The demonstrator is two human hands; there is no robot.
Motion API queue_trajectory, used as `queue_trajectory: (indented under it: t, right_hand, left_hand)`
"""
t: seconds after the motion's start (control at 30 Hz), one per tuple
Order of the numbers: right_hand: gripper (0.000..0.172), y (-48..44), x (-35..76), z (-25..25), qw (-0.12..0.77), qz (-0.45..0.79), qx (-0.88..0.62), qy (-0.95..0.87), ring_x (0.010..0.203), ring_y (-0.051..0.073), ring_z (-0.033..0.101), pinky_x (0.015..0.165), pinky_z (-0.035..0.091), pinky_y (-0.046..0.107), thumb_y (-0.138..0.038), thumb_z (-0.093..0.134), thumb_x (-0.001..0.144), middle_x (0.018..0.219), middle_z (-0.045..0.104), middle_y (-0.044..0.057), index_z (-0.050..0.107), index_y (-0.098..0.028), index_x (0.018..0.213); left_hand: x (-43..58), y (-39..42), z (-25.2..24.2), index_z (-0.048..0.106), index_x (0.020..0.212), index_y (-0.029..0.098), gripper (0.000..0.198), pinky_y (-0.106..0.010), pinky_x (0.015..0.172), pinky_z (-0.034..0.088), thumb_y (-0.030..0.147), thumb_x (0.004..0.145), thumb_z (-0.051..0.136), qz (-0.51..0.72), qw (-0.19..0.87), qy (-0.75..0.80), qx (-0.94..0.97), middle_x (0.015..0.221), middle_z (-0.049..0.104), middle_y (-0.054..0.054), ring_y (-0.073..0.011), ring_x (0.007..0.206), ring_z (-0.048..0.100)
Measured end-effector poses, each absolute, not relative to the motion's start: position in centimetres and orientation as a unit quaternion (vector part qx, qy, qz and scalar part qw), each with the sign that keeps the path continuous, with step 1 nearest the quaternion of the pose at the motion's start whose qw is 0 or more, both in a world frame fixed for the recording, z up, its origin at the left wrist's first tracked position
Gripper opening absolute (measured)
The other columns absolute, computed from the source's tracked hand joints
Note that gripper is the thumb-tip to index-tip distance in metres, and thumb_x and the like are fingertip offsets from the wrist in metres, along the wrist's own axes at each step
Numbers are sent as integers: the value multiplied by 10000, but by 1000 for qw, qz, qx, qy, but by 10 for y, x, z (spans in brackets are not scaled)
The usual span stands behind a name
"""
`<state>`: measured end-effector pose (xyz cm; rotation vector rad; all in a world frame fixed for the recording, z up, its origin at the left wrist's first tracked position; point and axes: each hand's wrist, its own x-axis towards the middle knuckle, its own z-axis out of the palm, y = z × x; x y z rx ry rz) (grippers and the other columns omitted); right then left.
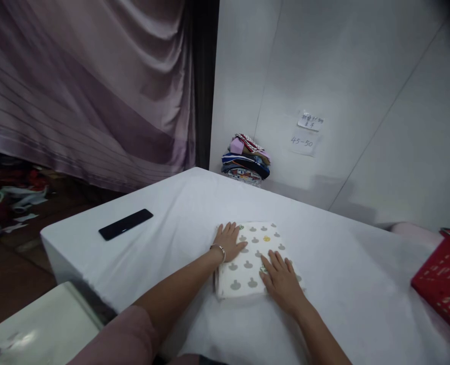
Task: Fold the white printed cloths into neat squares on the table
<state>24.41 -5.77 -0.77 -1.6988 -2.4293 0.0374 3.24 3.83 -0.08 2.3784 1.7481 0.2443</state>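
Observation:
A folded white cloth (pixel 243 276) with grey, green and yellow prints lies as a flat, thick rectangle on the white-covered table (pixel 179 228). Over its left side rests my left hand (pixel 229 242), palm down with the fingers spread, a silver bracelet at the wrist. My right hand (pixel 281 281) lies flat on the lower right part of the cloth, fingers apart. Both hands touch its top and neither grips it. What kind of cloth it is, I cannot tell.
A black phone (pixel 126 224) lies at the table's left. Behind the far edge rises a stack of folded clothes (pixel 246 159) by the wall. A red basket (pixel 445 284) stands at the right edge. A pale glossy surface (pixel 42 329) is at lower left, below a hanging curtain (pixel 133 91).

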Motion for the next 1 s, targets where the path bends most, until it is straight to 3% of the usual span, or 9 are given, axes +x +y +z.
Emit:
queue_trajectory:
  t: [0.23, 0.33, 0.43, 0.53, 0.67, 0.8, 1.0]
  right_hand:
    - [509, -56, 251, 3, 89, 107, -574, -807, 1347, 268, 174, 1051, 178, 514, -487, 337, 891, 1446, 277, 93, 411, -243, 1332]
    - [524, -48, 249, 21, 61, 156, -589, -791, 1337, 267, 215, 1042, 202, 496, -502, 372, 871, 1434, 310, 93, 410, -254, 1331]
    - [591, -28, 233, 43, 46, 144, -617, -773, 1335, 274, 219, 1038, 195, 488, -517, 372, 863, 1439, 296, 115, 352, -207, 1366]
    - [652, 6, 210, 54, 79, 79, -620, -777, 1362, 245, 125, 1058, 139, 454, -533, 317, 876, 1478, 187, 106, 239, -168, 1410]
    - [663, 49, 195, 34, 72, 20, -615, -785, 1369, 227, 68, 1070, 51, 442, -540, 213, 895, 1492, 129, 96, 180, -141, 1423]
    - [666, 68, 201, 5, 20, 44, -632, -774, 1358, 242, 128, 1066, 39, 465, -537, 169, 898, 1474, 202, 105, 234, -112, 1407]
    - [686, 71, 204, -1, 15, 46, -632, -773, 1366, 220, 76, 1067, 8, 453, -568, 122, 889, 1490, 151, 81, 175, -143, 1424]
  left_hand:
    - [32, 38, 0, 267, 1397, 169, 717, -473, 1095, 9, 601, 826, 232, 83, 80, 585, 803, 1482, 185, -92, -251, 1369, 87]
    - [34, 37, 1, 268, 1396, 150, 716, -481, 1092, 8, 589, 830, 234, 82, 82, 584, 804, 1481, 182, -103, -260, 1368, 86]
    - [35, 38, 0, 279, 1391, 162, 702, -487, 1090, -2, 585, 832, 237, 90, 81, 584, 802, 1481, 185, -101, -262, 1369, 80]
    - [35, 38, -2, 291, 1386, 183, 689, -491, 1089, -2, 587, 829, 251, 100, 77, 584, 802, 1478, 201, -93, -262, 1368, 88]
    - [34, 38, -3, 287, 1388, 176, 691, -485, 1091, 10, 580, 829, 257, 98, 74, 582, 804, 1477, 203, -92, -259, 1366, 106]
    - [33, 38, -6, 285, 1391, 166, 692, -477, 1095, 6, 574, 832, 258, 100, 69, 573, 811, 1475, 204, -99, -257, 1366, 104]
    - [34, 39, -7, 279, 1392, 187, 680, -487, 1088, 1, 579, 836, 245, 103, 74, 573, 810, 1478, 202, -92, -259, 1366, 98]
